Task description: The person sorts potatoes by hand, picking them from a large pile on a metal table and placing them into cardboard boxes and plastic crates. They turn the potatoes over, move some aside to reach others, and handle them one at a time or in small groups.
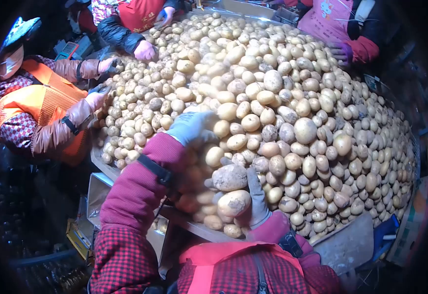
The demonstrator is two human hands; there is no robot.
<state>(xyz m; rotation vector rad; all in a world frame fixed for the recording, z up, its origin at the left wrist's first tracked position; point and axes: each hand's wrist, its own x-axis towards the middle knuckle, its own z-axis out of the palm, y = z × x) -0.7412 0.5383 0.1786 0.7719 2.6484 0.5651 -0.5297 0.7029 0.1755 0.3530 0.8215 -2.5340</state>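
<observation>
A large heap of potatoes (305, 131), some pale yellow and some darkened with dirt, fills the table in front of me. My left hand (190, 127), in a light blue-white glove, reaches over the near left part of the heap. Its fingers, smeared by motion, point right toward the potatoes beside it. My right hand (257, 202), in a grey glove, grips two big potatoes at the near edge: a dirt-covered potato (230, 177) above and a yellowish potato (234, 203) with a dirty patch below. Several potatoes under my left forearm look blurred.
A person in an orange vest (47, 98) works at the left edge with both gloved hands on the heap. Across the table are a person in a red apron (140, 14) and one in a pink apron (325, 22). Cardboard boxes (98, 196) stand below the table's left side.
</observation>
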